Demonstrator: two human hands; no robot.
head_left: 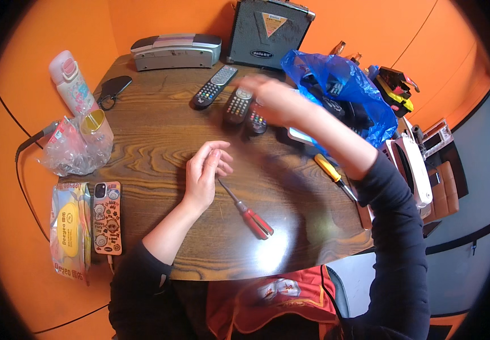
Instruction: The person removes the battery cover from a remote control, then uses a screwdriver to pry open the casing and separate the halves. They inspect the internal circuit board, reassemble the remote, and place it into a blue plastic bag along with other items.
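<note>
My left hand [206,170] rests on the wooden table [160,141], fingers loosely apart, holding nothing. Just right of it lies a red-handled screwdriver [249,213]. My right hand [273,99] reaches across to the far middle of the table and is on a dark remote control [237,106], blurred by motion. A second small remote [256,122] lies beside it, partly under my hand. Another long remote [214,86] lies to the left of these.
A blue plastic bag [341,90] holds more dark remotes at the right. A yellow-handled screwdriver [331,173] lies near my right forearm. At the back stand a grey player [176,51] and a speaker box [267,34]. Phone [107,216], packets and bottle [72,79] sit left.
</note>
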